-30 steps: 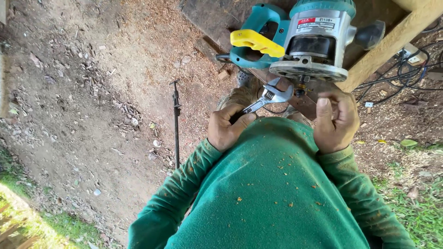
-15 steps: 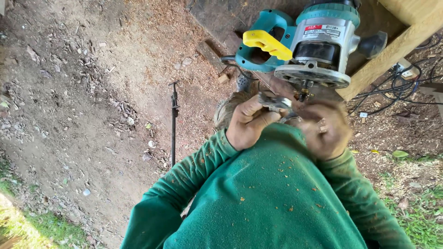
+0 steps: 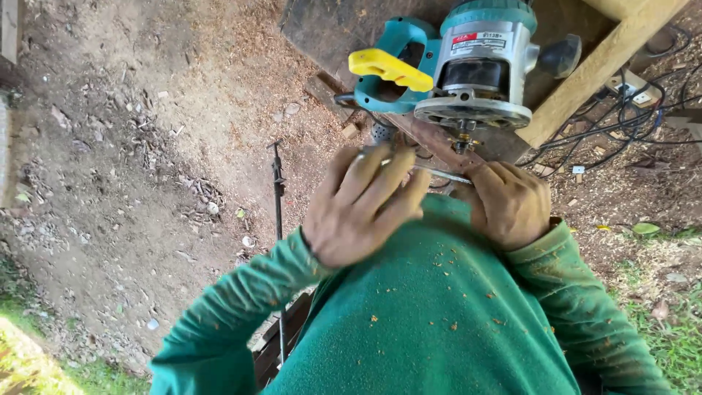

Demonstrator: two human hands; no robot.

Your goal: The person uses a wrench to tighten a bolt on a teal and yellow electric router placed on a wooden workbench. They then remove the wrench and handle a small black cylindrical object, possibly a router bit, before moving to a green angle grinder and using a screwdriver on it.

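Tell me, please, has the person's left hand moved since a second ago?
Yes. The left hand has risen from low by the green shirt towards the router, its fingers now spread over the wrench.

Green long-sleeved fleece top (image 3: 439, 322) (sawdust-flecked), bare hands (image 3: 365, 205)

**Bare Ground Under Daylight**

We stand outdoors on packed dirt (image 3: 131, 146) strewn with wood chips and sawdust. Grass (image 3: 658, 314) edges the right (and the lower left corner). A wooden beam (image 3: 607, 58) slants above tangled black cables (image 3: 643, 110).
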